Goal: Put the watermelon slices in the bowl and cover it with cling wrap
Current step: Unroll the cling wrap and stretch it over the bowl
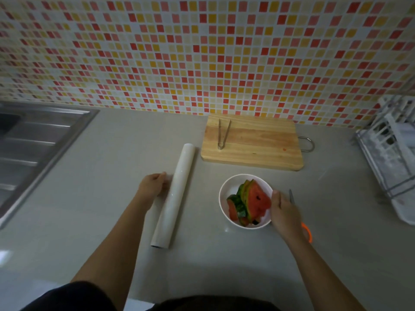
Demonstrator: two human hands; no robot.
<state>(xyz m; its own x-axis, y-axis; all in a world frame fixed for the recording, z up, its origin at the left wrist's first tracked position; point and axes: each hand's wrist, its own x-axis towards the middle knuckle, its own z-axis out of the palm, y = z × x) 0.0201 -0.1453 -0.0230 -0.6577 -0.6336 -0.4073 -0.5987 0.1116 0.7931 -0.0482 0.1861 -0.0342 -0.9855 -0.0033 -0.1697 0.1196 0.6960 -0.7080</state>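
Note:
A white bowl (pixel 224 196) stands on the grey counter and holds several watermelon slices (pixel 254 202) with red flesh and green rind. My right hand (pixel 284 213) rests against the bowl's right rim, fingers curled on its edge. A long white roll of cling wrap (pixel 177 194) lies on the counter left of the bowl, running from near to far. My left hand (pixel 152 184) is on the roll's left side near its middle, fingers touching it.
A wooden cutting board (pixel 258 144) with metal tongs (pixel 223 133) lies behind the bowl by the tiled wall. Scissors with orange handles (pixel 306 230) are partly hidden under my right wrist. A steel sink (pixel 33 142) is at left, a white dish rack (pixel 390 158) at right.

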